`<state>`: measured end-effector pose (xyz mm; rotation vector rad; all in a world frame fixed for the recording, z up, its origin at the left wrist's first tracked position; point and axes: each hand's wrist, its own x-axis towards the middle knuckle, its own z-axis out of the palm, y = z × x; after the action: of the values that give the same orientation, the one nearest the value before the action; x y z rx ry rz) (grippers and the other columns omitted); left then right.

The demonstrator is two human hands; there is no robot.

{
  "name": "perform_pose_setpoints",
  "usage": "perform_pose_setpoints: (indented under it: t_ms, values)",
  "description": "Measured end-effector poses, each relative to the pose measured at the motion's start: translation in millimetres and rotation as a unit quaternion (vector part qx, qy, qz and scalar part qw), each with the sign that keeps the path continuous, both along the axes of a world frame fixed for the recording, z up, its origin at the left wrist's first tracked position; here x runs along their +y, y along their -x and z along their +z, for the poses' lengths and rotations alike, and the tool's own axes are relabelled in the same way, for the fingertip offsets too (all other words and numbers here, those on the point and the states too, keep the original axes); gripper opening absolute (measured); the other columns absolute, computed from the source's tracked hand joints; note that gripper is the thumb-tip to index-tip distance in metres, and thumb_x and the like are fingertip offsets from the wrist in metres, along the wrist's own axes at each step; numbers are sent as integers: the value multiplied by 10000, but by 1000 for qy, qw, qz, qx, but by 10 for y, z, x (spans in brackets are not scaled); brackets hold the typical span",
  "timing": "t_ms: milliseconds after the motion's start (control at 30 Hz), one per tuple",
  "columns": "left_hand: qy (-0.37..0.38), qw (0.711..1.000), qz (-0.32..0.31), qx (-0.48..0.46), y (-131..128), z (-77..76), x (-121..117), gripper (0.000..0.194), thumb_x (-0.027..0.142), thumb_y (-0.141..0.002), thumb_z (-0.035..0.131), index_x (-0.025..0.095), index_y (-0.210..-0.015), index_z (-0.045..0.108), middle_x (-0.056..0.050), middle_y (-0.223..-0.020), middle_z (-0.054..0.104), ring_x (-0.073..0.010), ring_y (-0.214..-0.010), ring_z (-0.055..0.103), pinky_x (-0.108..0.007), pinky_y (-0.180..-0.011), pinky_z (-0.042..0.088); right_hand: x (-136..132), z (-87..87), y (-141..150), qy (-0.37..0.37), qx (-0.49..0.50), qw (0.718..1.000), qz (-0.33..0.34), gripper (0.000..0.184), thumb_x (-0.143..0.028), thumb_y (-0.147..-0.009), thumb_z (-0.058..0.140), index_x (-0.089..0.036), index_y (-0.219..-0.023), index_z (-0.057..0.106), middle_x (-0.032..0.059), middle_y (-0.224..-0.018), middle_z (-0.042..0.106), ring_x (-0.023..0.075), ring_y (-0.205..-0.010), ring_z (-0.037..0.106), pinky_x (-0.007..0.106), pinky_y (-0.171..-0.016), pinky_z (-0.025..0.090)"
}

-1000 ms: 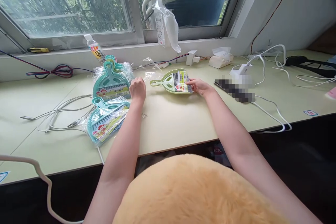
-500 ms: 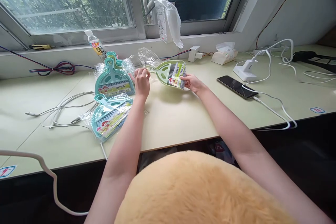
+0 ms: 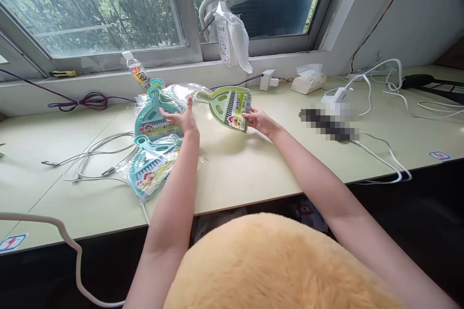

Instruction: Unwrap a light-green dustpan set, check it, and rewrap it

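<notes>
A light green dustpan (image 3: 220,105) with a grey-bristled brush and a printed label is raised over the table, its handle pointing left. My right hand (image 3: 261,121) pinches its wide edge, at the bristles and label. Clear plastic film (image 3: 179,91) trails from the handle end toward the left. My left hand (image 3: 183,118) is open beside that film, fingers stretched left and thumb up, in front of the stacked teal dustpans (image 3: 154,108). Whether its thumb touches the film I cannot tell. Nearer to me lies another teal dustpan set (image 3: 150,166) in clear wrapping, partly behind my left forearm.
White cables (image 3: 85,159) lie coiled at left, with a red-blue wire bundle (image 3: 92,100) behind. A bottle (image 3: 137,71) leans by the sill. At right are a tissue pack (image 3: 308,79), a charger (image 3: 339,99) and a pixelated dark object (image 3: 328,124). The table's front edge (image 3: 250,203) is close.
My left hand has let go near the handle and opened, shifting slightly left. The plastic film now stretches left over the teal stack. The green dustpan, still in my right hand, has moved slightly left.
</notes>
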<state>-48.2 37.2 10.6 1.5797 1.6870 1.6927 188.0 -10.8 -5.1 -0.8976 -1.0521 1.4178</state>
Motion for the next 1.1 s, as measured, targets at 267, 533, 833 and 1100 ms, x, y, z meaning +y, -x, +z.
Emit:
perform_pose_setpoints:
  t_ms: [267, 533, 833, 1100]
  values:
    - [70, 944, -183, -266, 95, 147, -114, 750, 140, -876, 544, 372, -1537, 274, -67, -1577, 384, -215, -1383, 489, -336, -1006, 523, 3, -9, 48, 1, -15, 1000, 22, 201, -12, -814, 665, -142, -968, 658, 54, -901, 768, 134, -720, 720, 249, -748, 622]
    - [29, 813, -292, -503, 3, 248, -294, 988, -85, -715, 479, 369, -1554, 221, -79, -1426, 541, -200, -1197, 625, -285, -908, 575, -1, -20, 55, 7, 1, 1000, 10, 217, 1, -814, 610, -154, -950, 677, 50, -920, 779, 140, -736, 723, 251, -735, 626]
    - [114, 778, -382, -486, 5, 107, -248, 681, 16, -751, 568, 226, -1397, 524, -83, -1135, 691, -205, -1001, 687, -310, -850, 560, 13, -25, 142, 12, 45, 998, -41, 209, 12, -866, 544, -137, -921, 680, 49, -867, 779, 139, -713, 723, 273, -775, 619]
    - [149, 778, -381, -477, -24, 7, -159, 113, 206, -908, 617, 129, -965, 676, -48, -830, 714, -148, -791, 682, -266, -857, 547, 10, -74, 311, 19, 43, 999, -8, 196, 36, -846, 583, -118, -912, 685, 71, -861, 775, 149, -715, 726, 256, -719, 610]
